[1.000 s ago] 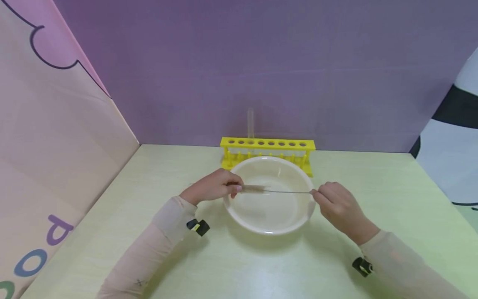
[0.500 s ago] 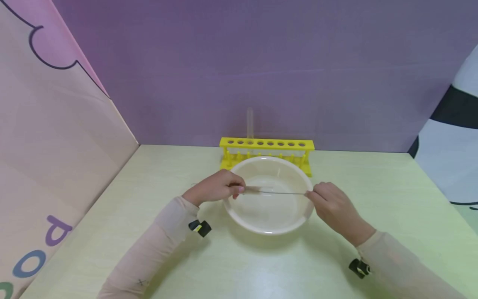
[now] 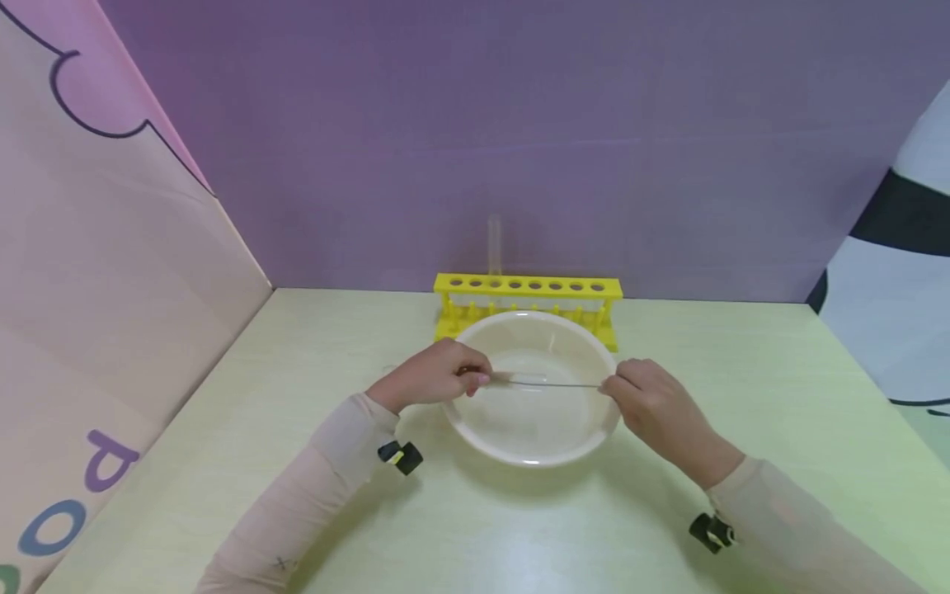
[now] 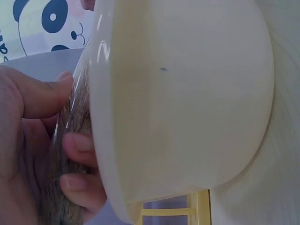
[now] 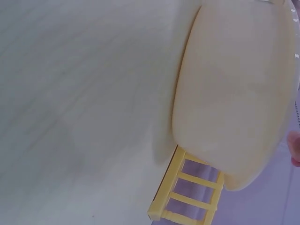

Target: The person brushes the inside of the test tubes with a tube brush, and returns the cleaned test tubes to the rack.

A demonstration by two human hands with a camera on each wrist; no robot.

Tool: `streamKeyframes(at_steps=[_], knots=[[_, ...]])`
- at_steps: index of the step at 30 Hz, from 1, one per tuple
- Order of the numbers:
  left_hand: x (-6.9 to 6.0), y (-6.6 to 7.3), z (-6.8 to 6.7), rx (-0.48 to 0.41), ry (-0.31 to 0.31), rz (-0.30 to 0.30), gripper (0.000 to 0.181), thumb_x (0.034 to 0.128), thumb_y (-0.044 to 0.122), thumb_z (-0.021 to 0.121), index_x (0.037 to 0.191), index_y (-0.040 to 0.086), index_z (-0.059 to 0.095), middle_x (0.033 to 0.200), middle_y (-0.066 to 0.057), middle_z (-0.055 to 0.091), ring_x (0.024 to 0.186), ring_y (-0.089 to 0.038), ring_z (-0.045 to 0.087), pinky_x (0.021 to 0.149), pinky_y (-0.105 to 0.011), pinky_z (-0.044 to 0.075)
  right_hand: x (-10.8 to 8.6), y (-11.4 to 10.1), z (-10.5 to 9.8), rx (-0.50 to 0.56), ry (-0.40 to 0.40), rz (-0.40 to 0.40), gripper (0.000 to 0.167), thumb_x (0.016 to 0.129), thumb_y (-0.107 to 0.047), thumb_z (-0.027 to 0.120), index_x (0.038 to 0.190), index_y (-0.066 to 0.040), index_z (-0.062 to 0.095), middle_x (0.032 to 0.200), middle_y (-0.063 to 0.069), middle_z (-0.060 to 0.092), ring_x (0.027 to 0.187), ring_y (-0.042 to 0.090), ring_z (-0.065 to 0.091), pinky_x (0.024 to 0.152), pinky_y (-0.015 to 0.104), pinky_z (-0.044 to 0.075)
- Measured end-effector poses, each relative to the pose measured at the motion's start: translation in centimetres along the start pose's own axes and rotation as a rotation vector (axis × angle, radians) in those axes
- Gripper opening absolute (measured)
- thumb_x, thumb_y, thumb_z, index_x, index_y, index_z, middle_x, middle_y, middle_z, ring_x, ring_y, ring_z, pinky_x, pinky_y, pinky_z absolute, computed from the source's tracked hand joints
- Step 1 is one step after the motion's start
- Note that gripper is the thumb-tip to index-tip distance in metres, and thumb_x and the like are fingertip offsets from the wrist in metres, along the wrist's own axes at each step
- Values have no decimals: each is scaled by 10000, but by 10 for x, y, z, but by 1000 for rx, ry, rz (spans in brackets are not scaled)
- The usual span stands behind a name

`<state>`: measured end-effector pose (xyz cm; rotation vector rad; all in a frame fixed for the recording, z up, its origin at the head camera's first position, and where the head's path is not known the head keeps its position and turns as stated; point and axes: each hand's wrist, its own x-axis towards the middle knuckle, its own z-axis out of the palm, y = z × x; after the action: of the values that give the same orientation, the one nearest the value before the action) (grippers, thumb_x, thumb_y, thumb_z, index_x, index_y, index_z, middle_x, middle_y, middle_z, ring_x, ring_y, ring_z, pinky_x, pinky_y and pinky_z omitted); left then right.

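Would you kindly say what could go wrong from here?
The tube looks smooth, so it might slip from the left hand.
The brush's thin stem could bend in the right hand.
The rack stands close behind the basin, so a nudged basin might push it.

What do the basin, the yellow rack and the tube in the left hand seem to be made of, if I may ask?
The basin is probably glossy plastic: bright highlights run along its rim. The yellow rack looks like satin moulded plastic, evenly coloured throughout. The tube in the left hand is clear and shiny, bristles showing through; glass or plastic, I cannot tell.
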<state>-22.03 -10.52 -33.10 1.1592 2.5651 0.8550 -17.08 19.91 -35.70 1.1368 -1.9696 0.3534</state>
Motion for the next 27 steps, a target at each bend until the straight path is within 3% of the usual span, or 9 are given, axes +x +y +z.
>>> streamKeyframes(at_steps=[5, 8, 10, 20, 27], knots=[[0, 0, 2, 18, 9, 8, 149, 947, 111, 547, 921, 53, 682, 630, 51, 539, 514, -53, 383, 514, -192, 329, 2, -2, -1, 36, -47, 31, 87, 790, 34, 579, 767, -37, 624, 735, 55, 569, 642, 199, 526, 561, 309, 470], [1, 0, 3, 29, 18, 23, 152, 945, 108, 550, 930, 46, 688, 639, 15, 563, 512, -51, 382, 510, -193, 327, 3, -3, -1, 50, -70, 51, 243, 622, 147, 674, 756, -48, 621, 729, 40, 571, 639, 192, 531, 566, 307, 475], [1, 0, 4, 39, 25, 32, 146, 941, 103, 556, 931, 51, 692, 650, 0, 579, 516, -47, 390, 513, -190, 335, 5, -4, -1, 54, -84, 63, 303, 574, 179, 710, 746, -53, 620, 724, 31, 575, 637, 187, 534, 568, 308, 478], [3, -1, 7, 58, 52, 53, 125, 923, 105, 592, 950, 75, 710, 689, -5, 623, 541, -36, 433, 540, -185, 388, 11, -5, 0, 72, -120, 103, 341, 557, 180, 760, 708, -75, 591, 702, 5, 563, 622, 165, 539, 562, 310, 486], [5, -1, 10, 40, 66, 54, 105, 906, 88, 605, 902, 77, 709, 685, -7, 627, 538, -36, 433, 536, -184, 383, 17, -6, 1, 92, -187, 156, 332, 588, 172, 762, 708, -84, 589, 706, -5, 574, 628, 165, 553, 559, 298, 492]])
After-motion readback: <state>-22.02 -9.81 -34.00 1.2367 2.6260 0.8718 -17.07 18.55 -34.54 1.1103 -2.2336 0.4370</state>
